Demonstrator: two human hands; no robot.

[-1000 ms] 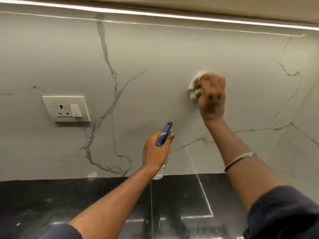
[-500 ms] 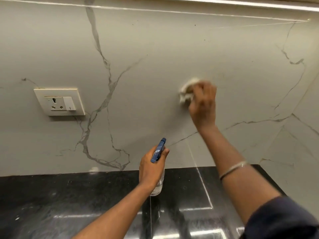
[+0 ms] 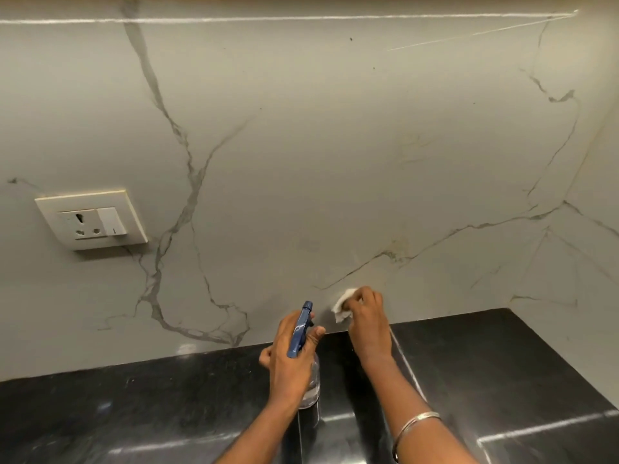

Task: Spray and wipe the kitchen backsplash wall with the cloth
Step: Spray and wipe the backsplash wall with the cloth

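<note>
Marble-veined backsplash wall [image 3: 335, 145]: the wiping step is in hand. The right hand [image 3: 368, 321] pinches the white cloth [image 3: 342, 309] in its fingers against the wall's bottom strip, well right of and below the socket plate [image 3: 90, 219]. The left hand [image 3: 288, 360], just on the socket-plate side of the cloth, has its fingers wrapped round the blue-headed spray bottle [image 3: 301, 326]. The next move probably calls for spraying an unwiped area nearer the socket plate while keeping liquid off it.

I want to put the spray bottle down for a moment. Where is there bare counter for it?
Bare black countertop shows left of the left hand, below the socket, and right of the right hand, up to the side wall. It is crowded in the middle, where the spray bottle, cloth and both forearms meet at the backsplash.
</note>
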